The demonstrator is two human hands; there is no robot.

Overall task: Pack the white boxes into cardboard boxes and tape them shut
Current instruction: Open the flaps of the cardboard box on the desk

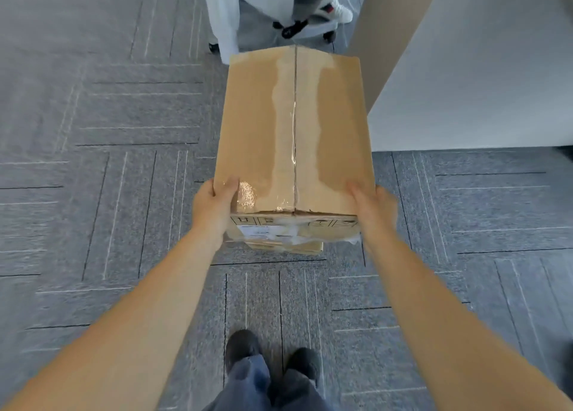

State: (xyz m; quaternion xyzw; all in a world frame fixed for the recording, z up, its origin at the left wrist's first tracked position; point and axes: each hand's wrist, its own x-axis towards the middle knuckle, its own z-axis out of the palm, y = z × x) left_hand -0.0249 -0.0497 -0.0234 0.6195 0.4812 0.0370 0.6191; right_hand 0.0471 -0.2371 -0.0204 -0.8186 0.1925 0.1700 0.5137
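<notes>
A closed cardboard box [263, 125] sits in front of me, with clear tape running along its centre seam. My left hand [214, 209] grips its near left corner, thumb on the top face. At the near right corner, my right hand [373, 209] grips it the same way. The near end of the box carries printed symbols and a white label. The edge of another cardboard box [288, 247] shows just beneath it. No white boxes are visible.
Grey patterned carpet [108, 193] covers the floor. A white table [480, 69] with a brown edge stands at the right. Behind the box are a rolling chair base [310, 29] and another person's white shoe [338, 10]. My own dark shoes [273, 351] are below.
</notes>
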